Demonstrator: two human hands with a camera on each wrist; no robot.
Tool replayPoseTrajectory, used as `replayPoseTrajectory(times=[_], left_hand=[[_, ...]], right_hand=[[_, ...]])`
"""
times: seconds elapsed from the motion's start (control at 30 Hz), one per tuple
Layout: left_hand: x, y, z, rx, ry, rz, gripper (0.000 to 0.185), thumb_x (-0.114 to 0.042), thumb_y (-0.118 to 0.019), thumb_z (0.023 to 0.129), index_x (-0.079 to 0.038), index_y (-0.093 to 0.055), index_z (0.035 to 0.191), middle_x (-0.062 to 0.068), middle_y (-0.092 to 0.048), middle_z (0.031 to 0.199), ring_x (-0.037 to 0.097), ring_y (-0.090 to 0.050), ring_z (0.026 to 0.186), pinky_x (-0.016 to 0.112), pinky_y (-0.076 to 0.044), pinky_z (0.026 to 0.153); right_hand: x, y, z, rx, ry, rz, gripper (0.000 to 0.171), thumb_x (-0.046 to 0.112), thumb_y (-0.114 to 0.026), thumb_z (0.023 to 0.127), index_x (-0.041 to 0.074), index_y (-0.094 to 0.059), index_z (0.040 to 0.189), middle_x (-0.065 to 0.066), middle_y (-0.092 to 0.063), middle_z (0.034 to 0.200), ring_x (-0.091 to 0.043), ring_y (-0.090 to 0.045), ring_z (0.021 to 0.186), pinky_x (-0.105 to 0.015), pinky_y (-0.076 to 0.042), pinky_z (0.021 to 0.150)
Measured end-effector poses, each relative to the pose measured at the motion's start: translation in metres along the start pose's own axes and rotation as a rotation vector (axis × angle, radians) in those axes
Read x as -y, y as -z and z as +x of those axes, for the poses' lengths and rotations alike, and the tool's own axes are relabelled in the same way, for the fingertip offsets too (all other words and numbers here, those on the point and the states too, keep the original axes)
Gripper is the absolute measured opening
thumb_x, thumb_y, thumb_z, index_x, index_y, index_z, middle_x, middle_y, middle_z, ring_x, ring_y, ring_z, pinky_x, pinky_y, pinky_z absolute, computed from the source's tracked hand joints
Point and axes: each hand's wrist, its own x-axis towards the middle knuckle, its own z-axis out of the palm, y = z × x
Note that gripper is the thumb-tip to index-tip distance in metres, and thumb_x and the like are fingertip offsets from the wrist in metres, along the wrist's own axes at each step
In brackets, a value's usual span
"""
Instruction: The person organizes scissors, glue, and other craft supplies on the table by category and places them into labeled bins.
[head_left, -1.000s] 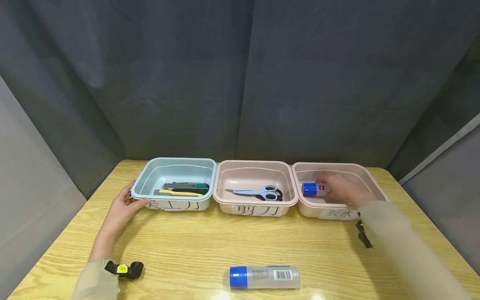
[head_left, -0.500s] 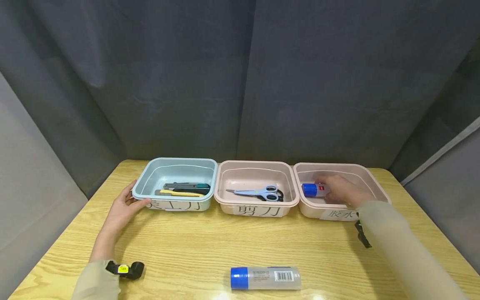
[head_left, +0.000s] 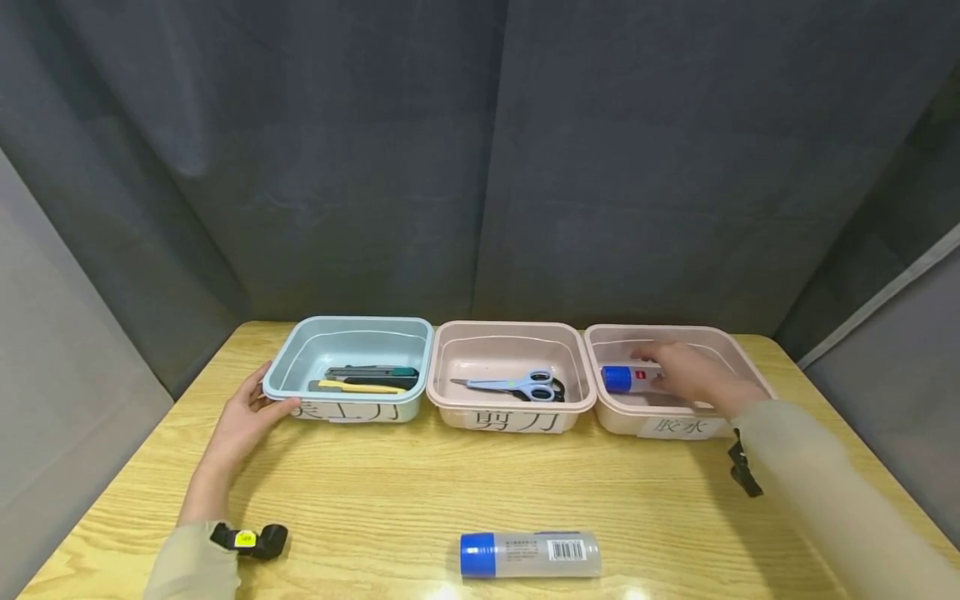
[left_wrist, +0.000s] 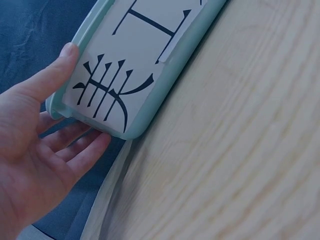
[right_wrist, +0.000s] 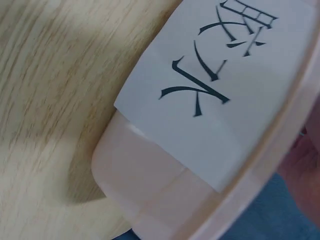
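the right hand [head_left: 690, 375] lies loosely curled over the glue bottle [head_left: 630, 379] inside the right pink bin [head_left: 738, 354], grip undeterminable.

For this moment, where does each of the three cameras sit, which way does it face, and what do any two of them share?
Head: worn on the head, facing forward and down at the wooden table with three bins; both hands and sleeves show.
Left wrist: on the left wrist, close on the blue bin corner; the left hand touches it.
Right wrist: on the right wrist, close on the right pink bin and its label; only a sliver of skin shows.
Shared: head and left wrist both show the blue bin's label.
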Motion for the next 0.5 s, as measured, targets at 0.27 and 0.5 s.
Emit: replayPoseTrajectory(times=[0.27, 0.5], left_hand=[[0.001, 0.000, 0.001, -0.003, -0.015, 0.001, 0.090, -0.042, -0.063, 0.083, -0.012, -0.007, 0.147, 0.020, -0.029, 0.144, 0.031, -0.039, 0.123, 0.006, -0.035, 0.078], [0.002, 0.000, 0.001, -0.005, -0.024, 0.001, 0.089, -0.041, -0.062, 0.084, -0.011, -0.008, 0.147, 0.020, -0.030, 0.144, 0.029, -0.039, 0.120, 0.005, -0.035, 0.077]], right_hand=[[0.015, 0.015, -0.013, -0.054, 0.045, -0.082, 0.034, 0.010, -0.069, 0.079, 0.001, -0.061, 0.110, -0.016, -0.063, 0.107, -0.029, -0.060, 0.093, -0.049, -0.046, 0.084], [0.032, 0.023, -0.024, -0.118, 0.070, -0.081, 0.030, 0.015, -0.068, 0.080, 0.004, -0.063, 0.108, -0.012, -0.063, 0.106, -0.028, -0.060, 0.095, -0.048, -0.047, 0.084]])
